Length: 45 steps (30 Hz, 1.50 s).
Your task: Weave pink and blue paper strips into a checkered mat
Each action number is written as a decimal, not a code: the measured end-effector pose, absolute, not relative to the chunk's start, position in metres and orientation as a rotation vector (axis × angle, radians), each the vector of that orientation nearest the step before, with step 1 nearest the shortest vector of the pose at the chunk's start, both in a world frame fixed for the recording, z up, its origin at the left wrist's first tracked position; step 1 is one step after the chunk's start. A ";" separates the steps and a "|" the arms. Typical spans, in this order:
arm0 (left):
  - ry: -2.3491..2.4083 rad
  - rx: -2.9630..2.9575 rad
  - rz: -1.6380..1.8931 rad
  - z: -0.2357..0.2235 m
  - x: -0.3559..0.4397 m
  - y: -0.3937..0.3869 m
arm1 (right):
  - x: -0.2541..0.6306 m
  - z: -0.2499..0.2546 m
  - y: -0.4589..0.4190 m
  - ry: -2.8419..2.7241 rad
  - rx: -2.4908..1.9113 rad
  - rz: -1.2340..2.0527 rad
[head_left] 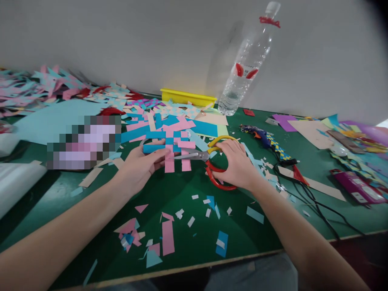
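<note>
My left hand (142, 163) is closed on a woven piece of pink and blue paper strips (169, 147), holding it just above the green table (188, 190). My right hand (238, 163) grips scissors (212, 161) with red and yellow handles. Their blades point left and meet the woven piece's pink strips. Cut pink, blue and white scraps (165, 236) lie on the table below my hands.
A clear plastic water bottle (247, 64) stands at the back by a yellow tray (188, 97). Heaps of paper strips (39, 87) fill the left side. A glue gun (262, 137) with black cord (315, 202) and coloured sheets (357, 141) lie at the right.
</note>
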<state>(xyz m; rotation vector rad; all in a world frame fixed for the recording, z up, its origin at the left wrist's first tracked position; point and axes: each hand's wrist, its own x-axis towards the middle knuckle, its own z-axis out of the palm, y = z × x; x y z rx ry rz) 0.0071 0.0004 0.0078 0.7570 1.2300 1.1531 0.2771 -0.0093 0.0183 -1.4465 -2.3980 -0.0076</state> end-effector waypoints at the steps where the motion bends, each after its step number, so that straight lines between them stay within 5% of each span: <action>1: 1.231 0.750 1.158 0.008 0.007 0.000 | 0.277 0.018 -0.009 -2.410 -1.445 -0.013; 9: 1.239 0.693 1.143 0.016 0.007 -0.001 | 0.280 0.018 -0.005 -2.244 -1.470 0.200; 20: 1.251 0.762 1.132 0.018 0.006 -0.004 | 0.292 0.028 0.001 -1.201 -1.070 1.909; 30: 1.273 0.755 1.124 0.014 0.006 -0.002 | 0.291 0.035 -0.002 -0.906 -1.021 2.136; 38: 1.213 0.760 1.119 0.010 0.003 0.001 | 0.287 0.037 -0.001 -0.979 -1.366 1.882; 45: 1.201 0.813 1.146 0.006 0.002 0.002 | 0.283 0.022 -0.002 -1.770 -1.872 0.661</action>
